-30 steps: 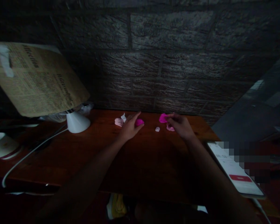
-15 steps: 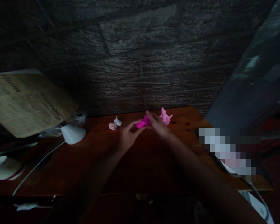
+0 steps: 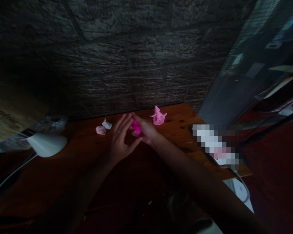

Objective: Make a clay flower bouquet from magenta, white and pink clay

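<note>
A person's right hand [image 3: 146, 130] grips a soft, bright-pink lump [image 3: 136, 127] above the brown wooden surface [image 3: 178, 122]; the left hand [image 3: 122, 139], fingers curved, meets it. A pale-pink crumpled piece [image 3: 101, 130] and white crumpled piece [image 3: 107, 124] lie left of the grip, a light-pink spiky figure [image 3: 158, 116] right.

Magenta piece [image 3: 137, 127]: compact, irregular in outline; partly covered by fingers, full shape not discernible; located between the left hand [image 3: 122, 138] and the right hand [image 3: 146, 130], in the latter's grasp, over the wooden table [image 3: 178, 122].
</note>
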The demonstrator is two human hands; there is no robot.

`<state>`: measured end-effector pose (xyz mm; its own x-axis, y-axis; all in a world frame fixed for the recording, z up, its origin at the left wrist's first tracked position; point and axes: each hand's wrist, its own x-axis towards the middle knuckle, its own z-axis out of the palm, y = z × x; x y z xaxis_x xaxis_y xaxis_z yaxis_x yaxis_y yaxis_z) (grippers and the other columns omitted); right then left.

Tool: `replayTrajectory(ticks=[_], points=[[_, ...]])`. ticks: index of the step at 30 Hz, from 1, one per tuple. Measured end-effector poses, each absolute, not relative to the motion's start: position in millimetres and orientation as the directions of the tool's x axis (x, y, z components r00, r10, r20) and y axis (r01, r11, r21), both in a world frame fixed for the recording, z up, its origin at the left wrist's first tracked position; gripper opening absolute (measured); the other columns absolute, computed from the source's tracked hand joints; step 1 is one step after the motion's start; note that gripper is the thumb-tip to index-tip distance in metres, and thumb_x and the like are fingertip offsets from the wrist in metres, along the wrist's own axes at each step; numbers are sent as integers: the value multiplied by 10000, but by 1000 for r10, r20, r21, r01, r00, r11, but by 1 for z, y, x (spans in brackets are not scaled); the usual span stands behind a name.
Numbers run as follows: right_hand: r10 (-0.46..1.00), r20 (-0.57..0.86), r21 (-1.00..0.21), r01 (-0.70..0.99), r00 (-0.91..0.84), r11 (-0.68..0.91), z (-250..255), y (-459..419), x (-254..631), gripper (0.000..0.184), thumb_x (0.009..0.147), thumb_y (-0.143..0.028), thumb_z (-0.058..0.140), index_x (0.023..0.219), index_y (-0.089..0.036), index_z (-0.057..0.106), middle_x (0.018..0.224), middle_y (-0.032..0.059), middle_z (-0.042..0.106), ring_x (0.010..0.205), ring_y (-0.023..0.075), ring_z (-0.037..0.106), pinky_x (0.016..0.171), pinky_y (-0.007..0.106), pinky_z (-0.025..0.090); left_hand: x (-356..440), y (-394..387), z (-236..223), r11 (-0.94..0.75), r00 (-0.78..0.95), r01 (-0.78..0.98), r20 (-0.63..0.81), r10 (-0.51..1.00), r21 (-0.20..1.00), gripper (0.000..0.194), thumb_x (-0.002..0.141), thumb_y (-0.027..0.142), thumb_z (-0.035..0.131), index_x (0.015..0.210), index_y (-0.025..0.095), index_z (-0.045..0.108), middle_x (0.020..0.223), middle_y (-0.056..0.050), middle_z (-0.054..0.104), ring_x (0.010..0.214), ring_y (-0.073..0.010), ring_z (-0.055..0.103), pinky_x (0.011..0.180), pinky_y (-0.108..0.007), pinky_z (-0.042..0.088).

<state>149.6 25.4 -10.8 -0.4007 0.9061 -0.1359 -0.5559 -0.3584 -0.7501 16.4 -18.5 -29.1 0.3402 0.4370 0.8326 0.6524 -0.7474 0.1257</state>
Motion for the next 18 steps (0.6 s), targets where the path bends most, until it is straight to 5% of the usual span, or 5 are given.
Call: replayTrajectory(ticks=[5,8,12,15,18], points=[[909,-100,-766,-551,-405,-330,-3,24,168,43,866,-240,716,882,-214,746,1027,51,776,541,74,531,366,162,328,10,-16,-27,-662,94,699,883,460,271,618,944,347,592,1505,205,376,1507,-154,509,1438,-289,436,1194,-511,357],[896,-51,-794,-527,-441,-304,-2,21,167,159,790,-200,779,940,-249,758,989,29,774,592,90,583,367,159,307,9,-13,-27,-672,121,693,877,464,260,507,956,314,570,1440,212,458,1447,-135,563,1415,-280,458,1195,-508,348],[915,-179,-792,-499,-361,-352,1,22,155,383,811,-545,753,673,-205,643,443,-64,468,358,57,324,328,188,142,8,-13,-27,-642,91,717,877,472,271,451,978,323,535,1413,218,479,1424,-122,583,1397,-268,474,1191,-517,342],[923,-228,-791,-493,-311,-361,2,23,146,630,859,-763,531,529,-247,383,363,-97,239,318,69,187,324,226,92,10,-15,-27,-654,71,693,874,481,304,450,1001,326,497,1435,213,456,1450,-128,561,1423,-260,439,1199,-507,328],[924,-210,-878,-355,-318,-322,-6,21,136,655,836,-841,444,550,-264,325,371,-90,255,312,75,194,312,242,137,16,-17,-30,-688,161,663,842,516,295,526,999,368,506,1487,206,398,1482,-146,529,1441,-271,417,1209,-507,317]])
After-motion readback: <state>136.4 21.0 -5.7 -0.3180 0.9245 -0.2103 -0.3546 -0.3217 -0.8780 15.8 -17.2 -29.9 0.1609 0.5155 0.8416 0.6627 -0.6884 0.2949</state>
